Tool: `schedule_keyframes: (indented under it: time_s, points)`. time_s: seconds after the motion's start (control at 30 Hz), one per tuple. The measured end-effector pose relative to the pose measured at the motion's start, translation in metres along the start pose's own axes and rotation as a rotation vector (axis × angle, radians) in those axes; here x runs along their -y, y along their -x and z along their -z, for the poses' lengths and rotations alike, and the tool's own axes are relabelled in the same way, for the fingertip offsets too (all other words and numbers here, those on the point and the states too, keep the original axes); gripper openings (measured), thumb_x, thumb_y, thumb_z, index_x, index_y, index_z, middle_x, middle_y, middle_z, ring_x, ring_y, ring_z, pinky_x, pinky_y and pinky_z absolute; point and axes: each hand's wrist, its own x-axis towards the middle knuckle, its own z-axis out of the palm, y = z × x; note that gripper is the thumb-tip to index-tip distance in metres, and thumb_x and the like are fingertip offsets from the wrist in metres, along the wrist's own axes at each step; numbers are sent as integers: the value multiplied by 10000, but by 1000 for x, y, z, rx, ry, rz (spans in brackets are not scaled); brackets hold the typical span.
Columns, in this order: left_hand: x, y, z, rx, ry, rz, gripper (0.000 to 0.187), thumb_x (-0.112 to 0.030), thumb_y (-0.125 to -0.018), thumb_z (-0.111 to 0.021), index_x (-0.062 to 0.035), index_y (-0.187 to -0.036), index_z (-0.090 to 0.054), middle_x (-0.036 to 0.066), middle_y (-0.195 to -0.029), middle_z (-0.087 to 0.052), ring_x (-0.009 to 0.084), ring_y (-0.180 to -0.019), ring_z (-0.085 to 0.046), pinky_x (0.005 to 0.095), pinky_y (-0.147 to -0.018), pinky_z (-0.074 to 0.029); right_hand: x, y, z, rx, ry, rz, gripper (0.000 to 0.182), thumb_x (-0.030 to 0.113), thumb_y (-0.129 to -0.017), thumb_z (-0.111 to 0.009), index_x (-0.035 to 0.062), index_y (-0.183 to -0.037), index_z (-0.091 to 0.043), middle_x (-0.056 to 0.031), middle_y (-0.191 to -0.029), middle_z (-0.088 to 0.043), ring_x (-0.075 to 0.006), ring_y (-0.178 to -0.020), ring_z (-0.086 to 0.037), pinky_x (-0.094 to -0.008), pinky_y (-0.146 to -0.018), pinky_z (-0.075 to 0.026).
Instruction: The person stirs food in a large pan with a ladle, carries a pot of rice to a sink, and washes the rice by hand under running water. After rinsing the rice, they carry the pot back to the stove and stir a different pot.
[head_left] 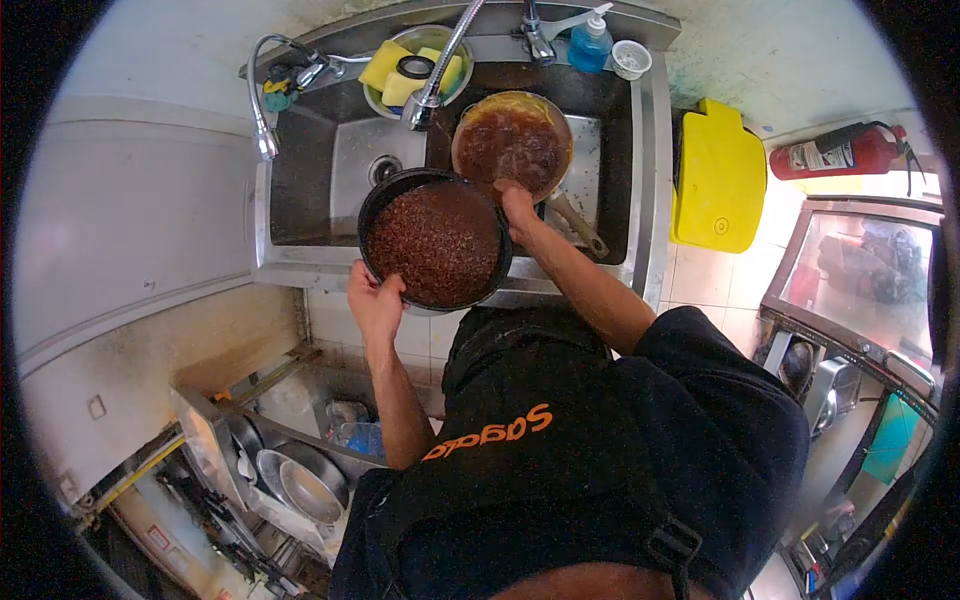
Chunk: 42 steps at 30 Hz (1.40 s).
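My left hand [376,302] is closed on the lower left rim of a round black pan [365,215], thumb over the edge. On the upper right side, my right hand [516,208] grips the same rim. A dark brown, grainy layer [435,245] covers the inside of the pan. The pan is held tilted over the front edge of the steel sink [648,170]. Just behind my right hand, a frying pan [515,140] with brown liquid and a yellowish coating rests in the sink, its handle [578,225] pointing toward the front right.
A bowl [376,100] with yellow sponges [382,64] stands at the back of the sink. Two hose taps [424,105] [265,140] hang over it. A blue soap bottle [590,45] and a white cup [630,60] sit behind. A yellow bin lid [720,185] is to the right.
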Motion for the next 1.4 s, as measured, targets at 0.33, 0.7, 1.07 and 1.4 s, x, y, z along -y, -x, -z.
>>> schedule_keyframes:
  time_s: [0.33, 0.7, 1.07, 1.4]
  points:
    - [-4, 3, -2, 14, -17, -1, 186, 38, -607, -504, -59, -667, -358, 11, -593, -417, 101, -443, -439, 242, -333, -394, -6, -15, 4, 14, 107, -66, 356, 223, -802, -434, -21, -1061, -451, -166, -1083, -471, -269, -960, -461, -364, -848, -369]
    - [-12, 6, -6, 23, -15, -3, 179, 40, -617, -502, -54, -678, -362, 22, -593, -421, 110, -448, -452, 246, -331, -389, -5, -18, 0, 67, 58, -101, 368, 234, -829, -393, -50, -1058, -443, -177, -1018, -506, -279, -916, -496, -379, -840, -389]
    - [-9, 6, -6, 15, -36, -17, 168, 36, -626, -506, -49, -681, -373, 24, -595, -440, 107, -450, -462, 251, -335, -404, -9, -24, -2, 43, -132, -129, 346, 235, -825, -398, -41, -1026, -456, -168, -954, -523, -274, -812, -530, -393, -746, -447]
    - [48, -22, 28, -3, 143, -67, 184, 82, -577, -464, -59, -666, -387, -12, -602, -436, 69, -494, -380, 207, -438, -316, 8, 24, -19, 93, 415, 204, 332, 264, -831, -434, -37, -928, -533, -126, -906, -549, -225, -774, -530, -328, -712, -424]
